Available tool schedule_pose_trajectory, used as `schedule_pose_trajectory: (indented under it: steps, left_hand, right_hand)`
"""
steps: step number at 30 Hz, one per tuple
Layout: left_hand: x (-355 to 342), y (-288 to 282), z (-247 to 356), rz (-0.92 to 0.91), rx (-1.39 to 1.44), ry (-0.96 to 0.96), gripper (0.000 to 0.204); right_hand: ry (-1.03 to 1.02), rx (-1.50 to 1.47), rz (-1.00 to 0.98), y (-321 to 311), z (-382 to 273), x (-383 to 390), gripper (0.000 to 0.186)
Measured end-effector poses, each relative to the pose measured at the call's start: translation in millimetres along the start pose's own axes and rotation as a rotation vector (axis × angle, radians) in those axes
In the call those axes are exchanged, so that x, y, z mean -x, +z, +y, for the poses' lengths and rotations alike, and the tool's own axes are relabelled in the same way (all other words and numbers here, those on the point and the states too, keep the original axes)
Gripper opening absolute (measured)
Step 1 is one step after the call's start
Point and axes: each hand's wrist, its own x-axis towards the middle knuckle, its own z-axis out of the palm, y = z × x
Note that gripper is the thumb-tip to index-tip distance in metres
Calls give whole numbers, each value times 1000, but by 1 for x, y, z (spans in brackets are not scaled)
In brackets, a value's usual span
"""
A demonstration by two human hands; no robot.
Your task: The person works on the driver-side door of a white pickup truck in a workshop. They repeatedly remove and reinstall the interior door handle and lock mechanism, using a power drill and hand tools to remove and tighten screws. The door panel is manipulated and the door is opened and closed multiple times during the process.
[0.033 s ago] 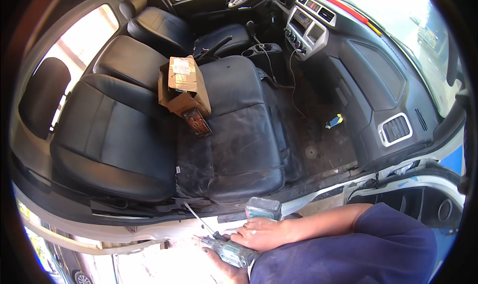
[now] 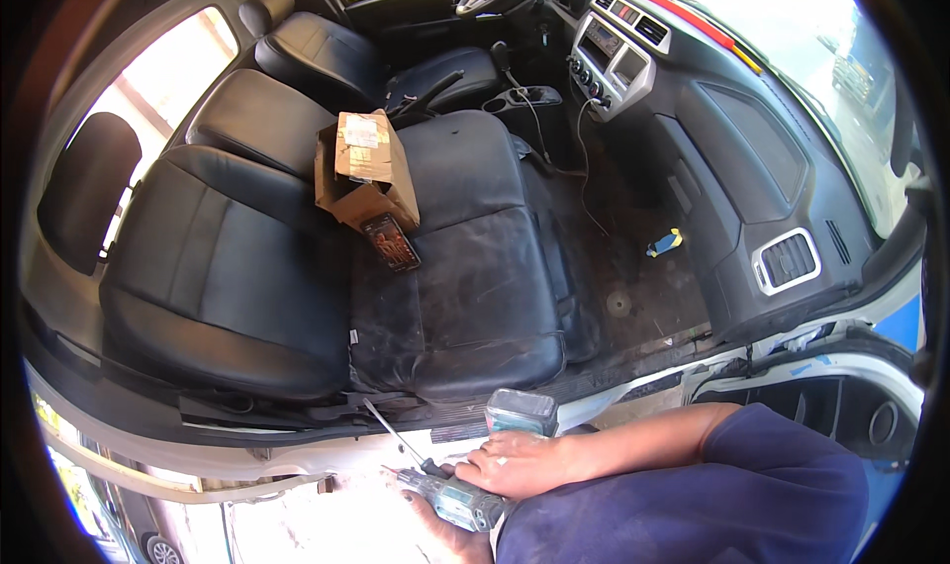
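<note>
A green and black cordless drill lies sideways at the lower middle, its battery upward. My right hand is closed over the drill's handle, fingers curled near the handle of a screwdriver; whether they grip that too I cannot tell. The screwdriver's metal shaft points up-left toward the seat edge. My left hand cradles the drill body from below, its fingers partly hidden behind the tool.
Black seats carry an open cardboard box with a phone against it. A blue-and-yellow object and cables lie in the footwell. The door sill, dashboard and open door border the space.
</note>
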Motion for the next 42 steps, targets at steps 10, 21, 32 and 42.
schedule_pose_trajectory:
  steps: [10, 21, 32, 42]
  left_hand:
    - [-76, 61, 5, -234, 28, -65, 58]
    - [-189, 61, -6, -288, 41, -82, 68]
    - [-228, 19, -30, -134, 103, -125, 83]
    - [-244, 31, -22, -229, 42, -190, 88]
  right_hand:
    - [-4, 126, 78, -31, 63, -35, 38]
    - [291, 153, 412, -185, 315, -76, 27]
    - [816, 395, 718, -235, 630, -201, 34]
    - [725, 134, 1002, -226, 619, -174, 15]
